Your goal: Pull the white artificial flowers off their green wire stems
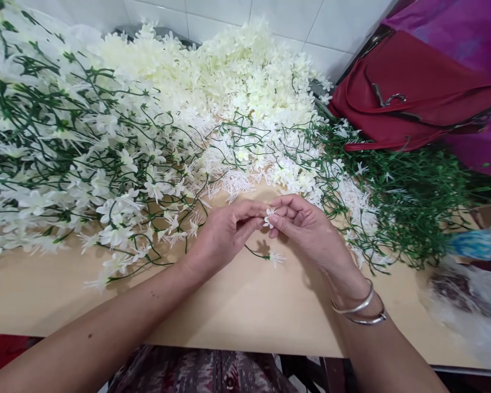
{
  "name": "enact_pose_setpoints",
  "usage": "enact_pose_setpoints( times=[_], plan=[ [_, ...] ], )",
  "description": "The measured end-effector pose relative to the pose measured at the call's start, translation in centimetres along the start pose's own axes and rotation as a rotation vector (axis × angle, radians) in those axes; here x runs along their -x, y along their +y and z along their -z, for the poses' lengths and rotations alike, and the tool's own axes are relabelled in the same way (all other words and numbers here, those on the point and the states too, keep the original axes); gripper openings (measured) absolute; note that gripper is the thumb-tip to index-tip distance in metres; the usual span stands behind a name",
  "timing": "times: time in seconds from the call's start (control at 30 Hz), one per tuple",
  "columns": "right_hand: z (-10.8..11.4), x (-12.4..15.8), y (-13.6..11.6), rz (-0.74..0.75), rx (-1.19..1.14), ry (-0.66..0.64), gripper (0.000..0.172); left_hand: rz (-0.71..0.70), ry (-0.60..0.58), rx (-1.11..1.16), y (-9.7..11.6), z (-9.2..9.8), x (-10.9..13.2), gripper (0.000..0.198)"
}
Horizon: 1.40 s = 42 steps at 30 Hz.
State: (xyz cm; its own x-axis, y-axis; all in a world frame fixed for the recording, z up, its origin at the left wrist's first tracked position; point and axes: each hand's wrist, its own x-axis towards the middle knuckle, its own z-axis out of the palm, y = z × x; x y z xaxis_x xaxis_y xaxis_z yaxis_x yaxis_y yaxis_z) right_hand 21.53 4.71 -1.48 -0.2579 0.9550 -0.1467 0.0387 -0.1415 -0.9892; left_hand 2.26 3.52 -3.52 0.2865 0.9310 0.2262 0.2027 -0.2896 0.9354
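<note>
Over the tabletop my two hands meet fingertip to fingertip. My right hand (305, 226), with two bangles at its wrist, pinches a small white artificial flower (269, 218) between thumb and fingers. My left hand (225, 226) is closed in a pinch against the same spot, its fingertips partly hidden. From beneath it a thin green stem (254, 253) curves out, ending in a white stamen tuft (276, 258); it seems to be in the left fingers. Just beyond the hands lie loose white stamen pieces (235, 183) and white petals (298, 180).
A big heap of assembled white flower sprays (65, 147) covers the left side. Cream petals (245, 65) are piled at the back by the tiled wall (286, 19). Green stems (417, 196), a red bag (421, 87) and a clear plastic bag (466, 311) occupy the right.
</note>
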Motion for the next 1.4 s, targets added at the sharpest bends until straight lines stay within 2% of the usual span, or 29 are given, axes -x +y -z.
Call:
enact_pose_setpoints(
  times=[0.1, 0.17, 0.33, 0.4, 0.6, 0.93, 1.2, 1.4],
  plan=[
    [0.0, 0.2, -0.1, -0.017, 0.039, -0.010, 0.030, 0.104, 0.019, 0.171, -0.2, -0.2, 0.1, 0.023],
    [0.1, 0.2, -0.2, -0.023, 0.051, -0.031, 0.030, 0.117, 0.045, 0.196, -0.3, -0.3, 0.1, 0.023],
    [0.5, 0.1, -0.5, -0.014, 0.074, -0.053, 0.033, -0.010, 0.041, -0.035, 0.0, 0.1, -0.2, 0.007],
    [0.6, 0.0, -0.4, -0.013, 0.047, -0.054, 0.034, -0.038, 0.022, -0.102, 0.1, 0.3, -0.3, 0.007],
    [0.5, 0.0, 0.1, -0.027, 0.010, -0.037, 0.030, 0.013, -0.014, -0.103, 0.4, 0.3, -0.2, 0.008],
    [0.1, -0.1, -0.1, 0.003, -0.027, -0.075, 0.029, 0.000, 0.011, -0.132, 0.1, -0.1, -0.1, 0.005],
    [0.4, -0.1, -0.2, 0.012, -0.133, -0.094, 0.033, 0.082, 0.004, -0.079, -0.1, -0.2, 0.0, 0.015],
    [0.7, 0.5, -1.0, 0.033, -0.155, -0.029, 0.034, 0.093, 0.038, -0.065, -0.2, -0.1, -0.1, 0.019]
  ],
)
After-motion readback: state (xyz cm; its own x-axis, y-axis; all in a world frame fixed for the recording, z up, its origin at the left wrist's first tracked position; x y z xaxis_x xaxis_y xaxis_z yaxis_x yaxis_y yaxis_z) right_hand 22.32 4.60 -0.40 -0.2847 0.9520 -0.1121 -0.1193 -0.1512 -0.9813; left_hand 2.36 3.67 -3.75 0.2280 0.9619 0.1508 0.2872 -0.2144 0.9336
